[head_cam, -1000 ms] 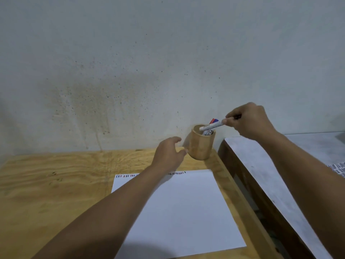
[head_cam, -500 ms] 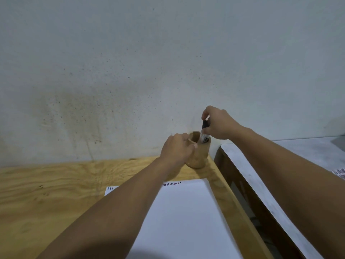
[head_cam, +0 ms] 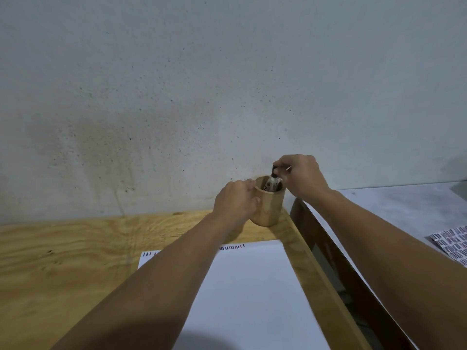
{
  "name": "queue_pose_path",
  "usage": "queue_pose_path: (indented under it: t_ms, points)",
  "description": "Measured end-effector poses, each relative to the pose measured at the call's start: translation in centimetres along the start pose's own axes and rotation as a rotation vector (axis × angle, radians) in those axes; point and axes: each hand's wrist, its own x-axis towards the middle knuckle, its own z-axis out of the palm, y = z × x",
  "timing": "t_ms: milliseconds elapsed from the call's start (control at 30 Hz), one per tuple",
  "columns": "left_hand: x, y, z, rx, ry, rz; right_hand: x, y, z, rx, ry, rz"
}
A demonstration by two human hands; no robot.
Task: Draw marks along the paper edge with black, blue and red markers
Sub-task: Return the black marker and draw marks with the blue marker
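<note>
A round wooden holder (head_cam: 269, 208) stands at the far right corner of the plywood table (head_cam: 63, 261), against the wall. My left hand (head_cam: 235, 200) is wrapped around the holder's left side. Above its mouth, my right hand (head_cam: 299, 176) pinches the top of a black-capped marker (head_cam: 272, 178) that stands inside the holder among other markers. A white sheet of paper (head_cam: 252, 299) lies in front, with short black, blue and red marks (head_cam: 231, 247) along its far edge. My left forearm hides the middle of that edge.
A stained grey wall rises right behind the table. To the right, across a narrow gap, stands a lower grey-topped bench (head_cam: 404, 210) with a dark wooden rim. A marked sheet (head_cam: 452, 242) lies on it at the right edge.
My right hand brought a marker from above the holder down into its mouth. My left hand moved from beside the holder to grip its side. The view shifted slightly.
</note>
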Motion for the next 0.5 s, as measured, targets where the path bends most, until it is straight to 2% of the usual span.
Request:
queue_pose_path:
  t_ms: [267,500]
  points:
    - [-0.1,0.1,0.0,0.029,0.000,-0.003,-0.5,-0.4,0.9,0.028,0.018,-0.083]
    - [0.0,-0.1,0.2,0.023,0.012,0.026,-0.6,0.1,1.1,0.047,0.042,-0.024]
